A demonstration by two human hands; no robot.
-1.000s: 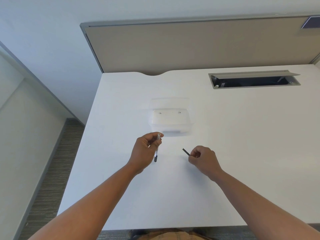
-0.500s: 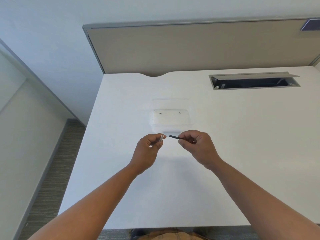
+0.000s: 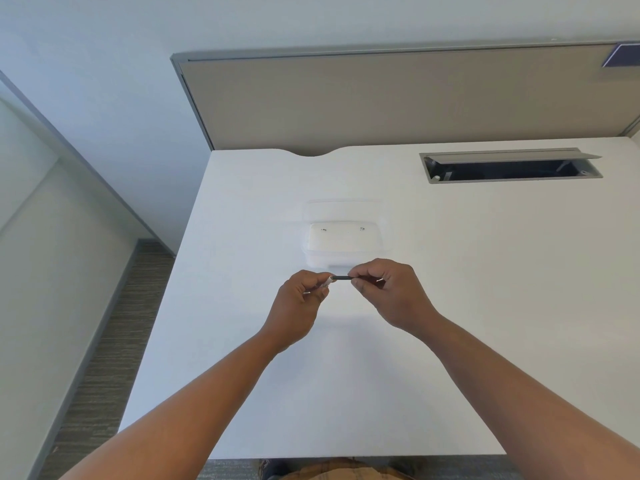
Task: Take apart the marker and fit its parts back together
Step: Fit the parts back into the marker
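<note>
My left hand (image 3: pixel 300 303) grips the marker's pale barrel (image 3: pixel 325 282), of which only the open end shows past my fingers. My right hand (image 3: pixel 388 289) pinches a thin black ink stick (image 3: pixel 341 278) and holds it level. The stick's left tip touches the barrel's open end. Both hands hover above the white desk (image 3: pixel 450 341), just in front of a clear box. The rest of the barrel is hidden in my left fist.
A clear plastic box (image 3: pixel 344 245) with its lid open stands on the desk just beyond my hands. A grey cable hatch (image 3: pixel 512 166) lies open at the back right. A beige partition (image 3: pixel 398 98) closes the desk's far side. The desk's left edge drops to carpeted floor.
My hands have come together from apart. The left hand turned the barrel from hanging down to pointing right, and the right hand brought the black stick up to meet its open end.
</note>
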